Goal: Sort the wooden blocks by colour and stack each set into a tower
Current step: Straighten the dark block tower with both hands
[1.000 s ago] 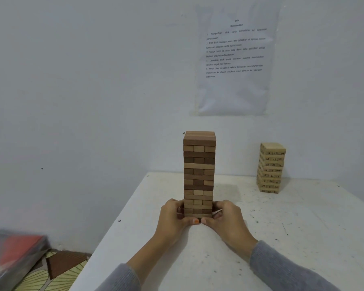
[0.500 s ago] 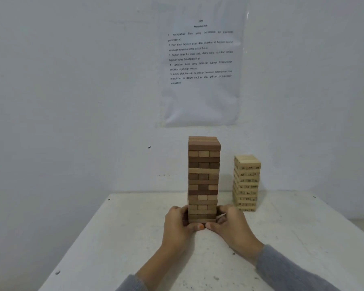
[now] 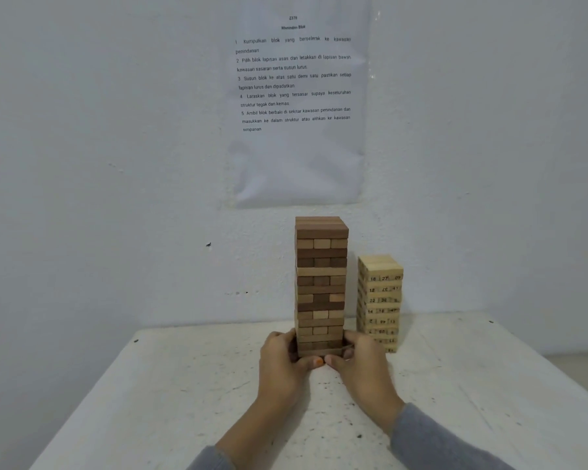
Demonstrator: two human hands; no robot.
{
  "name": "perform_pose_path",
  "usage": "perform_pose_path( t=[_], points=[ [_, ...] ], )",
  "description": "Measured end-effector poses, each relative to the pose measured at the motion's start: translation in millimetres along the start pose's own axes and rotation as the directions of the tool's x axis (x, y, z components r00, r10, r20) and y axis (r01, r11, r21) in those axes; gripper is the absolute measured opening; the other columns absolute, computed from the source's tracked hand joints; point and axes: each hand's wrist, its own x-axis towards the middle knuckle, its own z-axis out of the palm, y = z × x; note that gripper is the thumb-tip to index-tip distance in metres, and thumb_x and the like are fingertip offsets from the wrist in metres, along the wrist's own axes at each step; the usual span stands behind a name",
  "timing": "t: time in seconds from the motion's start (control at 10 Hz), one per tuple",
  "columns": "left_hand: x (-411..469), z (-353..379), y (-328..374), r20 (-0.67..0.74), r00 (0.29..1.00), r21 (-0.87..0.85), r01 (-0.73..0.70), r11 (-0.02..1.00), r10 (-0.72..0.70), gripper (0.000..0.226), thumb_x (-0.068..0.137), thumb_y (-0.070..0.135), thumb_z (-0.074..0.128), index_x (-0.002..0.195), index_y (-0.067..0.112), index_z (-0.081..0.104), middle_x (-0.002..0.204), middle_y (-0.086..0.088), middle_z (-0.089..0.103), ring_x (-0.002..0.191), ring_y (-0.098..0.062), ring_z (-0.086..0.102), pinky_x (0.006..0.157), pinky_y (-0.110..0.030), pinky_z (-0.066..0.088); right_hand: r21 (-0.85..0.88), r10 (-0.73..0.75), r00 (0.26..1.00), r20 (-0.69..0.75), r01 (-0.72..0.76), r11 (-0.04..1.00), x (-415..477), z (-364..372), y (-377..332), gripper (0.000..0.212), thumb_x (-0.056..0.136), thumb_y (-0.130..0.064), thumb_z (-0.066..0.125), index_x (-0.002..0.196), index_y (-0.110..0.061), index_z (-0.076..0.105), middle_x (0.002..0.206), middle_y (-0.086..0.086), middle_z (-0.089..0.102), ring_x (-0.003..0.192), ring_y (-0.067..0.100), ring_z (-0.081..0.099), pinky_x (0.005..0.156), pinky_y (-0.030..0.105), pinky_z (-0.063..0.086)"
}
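Two forearms in grey sleeves reach in from 6 o'clock over the pale, speckled surface. The left hand and right hand meet at the foot of the brown tower. Each hand curls round one side of the lowest layers, the left at 9 o'clock of the base and the right at 3 o'clock. The two thumbs lie along the front edge with their tips almost touching. The left thumbnail looks orange. Both hands rest on the surface while gripping the base.

The brown tower stands upright at the middle of the surface. It is built of mixed light, mid and dark brown blocks in crossed layers of three, with a dark layer on top.

At about 2 o'clock of it, just beside and further back near the wall, stands the shorter pale tower. Its block ends carry printed numbers; 18, 27, 12, 22, 14, 16 and 13 can be read, and the rest are too blurred.

At 12 o'clock a crinkled sheet hangs on the wall. It is headed "2378" and "Menindan Blok", followed by five numbered lines, the first beginning "Kumpulkan blok yang berselerak ke kawasan penindanan".
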Motion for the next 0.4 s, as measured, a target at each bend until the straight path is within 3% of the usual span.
perform_pose_path(
  t=[0.1, 0.2, 0.3, 0.4],
  points=[
    [3.3, 3.2, 1.0, 0.005, 1.0, -0.005, -0.012, 1.0, 0.012, 0.033, 0.07, -0.017, 0.069, 0.102, -0.007, 0.066, 0.087, -0.008, 0.061, 0.066, 0.004, 0.061, 0.06, -0.004, 0.044, -0.029, -0.012, 0.998, -0.069, 0.01, 1.0, 1.4, 5.9, 1.5, 0.03, 0.085, -0.001, 0.067, 0.114, -0.01, 0.065, 0.071, -0.016, 0.045, 0.064, -0.005, 0.039, 0.055, 0.0, 0.035],
    [4.3, 4.5, 1.3, -0.028, 0.999, -0.005, -0.018, 1.0, 0.018, 0.031, 0.073, -0.006, 0.074, 0.102, 0.0, 0.068, 0.102, -0.02, 0.063, 0.08, -0.011, 0.062, 0.065, -0.009, 0.046, -0.017, -0.003, 0.992, -0.122, 0.0, 1.0, 0.7, 8.2, 0.1, 0.027, 0.085, -0.001, 0.068, 0.109, -0.011, 0.065, 0.077, -0.012, 0.054, 0.075, -0.003, 0.052, 0.062, 0.001, 0.038],
    [5.3, 3.1, -1.6, 0.002, 1.0, -0.013, 0.0, 1.0, 0.0, 0.033, 0.074, 0.0, 0.077, 0.105, 0.0, 0.067, 0.104, -0.02, 0.063, 0.085, -0.016, 0.061, 0.069, -0.009, 0.045, -0.015, 0.021, 0.991, -0.135, -0.024, 1.0, 2.9, 12.9, 3.0, 0.026, 0.083, -0.001, 0.07, 0.108, -0.01, 0.066, 0.095, 0.0, 0.067, 0.092, 0.013, 0.063, 0.075, 0.011, 0.044],
    [0.7, 1.1, 0.7, 0.022, 1.0, -0.019, 0.017, 1.0, -0.017, 0.037, 0.07, -0.011, 0.074, 0.106, -0.007, 0.065, 0.097, -0.014, 0.062, 0.075, -0.001, 0.058, 0.063, -0.002, 0.044, -0.015, 0.007, 0.994, -0.113, -0.009, 1.0, -2.1, 9.1, 4.9, 0.032, 0.085, 0.002, 0.066, 0.115, -0.011, 0.064, 0.107, 0.0, 0.067, 0.092, 0.01, 0.06, 0.068, 0.005, 0.044]
  ],
)
